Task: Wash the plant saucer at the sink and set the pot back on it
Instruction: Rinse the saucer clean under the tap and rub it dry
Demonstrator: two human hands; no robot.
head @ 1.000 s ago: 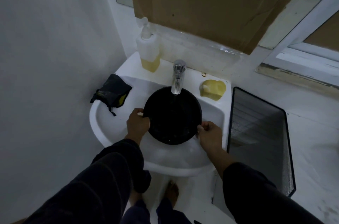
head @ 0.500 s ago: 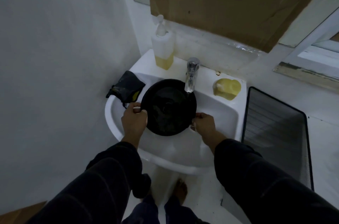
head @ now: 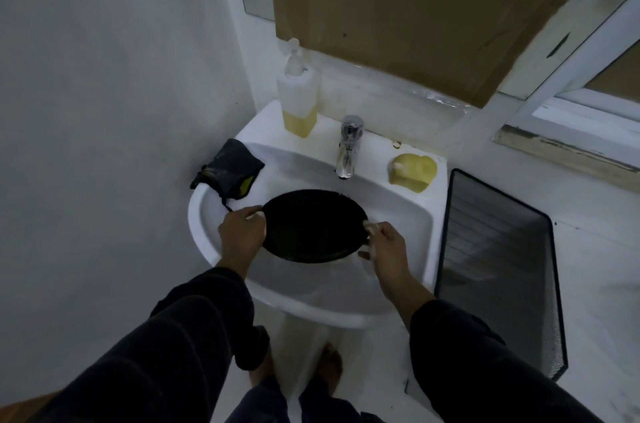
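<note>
A round black plant saucer (head: 313, 225) is held nearly flat over the bowl of the white pedestal sink (head: 398, 211). My left hand (head: 242, 232) grips its left rim and my right hand (head: 386, 244) pinches its right rim. The chrome tap (head: 349, 151) stands behind the saucer, which is now in front of the spout, not under it. No plant pot is in view.
A soap dispenser (head: 298, 93) with yellow liquid stands at the sink's back left. A dark scrubbing pad (head: 230, 170) lies on the left rim and a yellow soap bar (head: 412, 171) on the right. A black mesh bin (head: 495, 267) stands at the right. My bare feet are below.
The saucer has come out from under the tap toward me and tilted down to nearly flat. Both hands have kept their grip on its rim.
</note>
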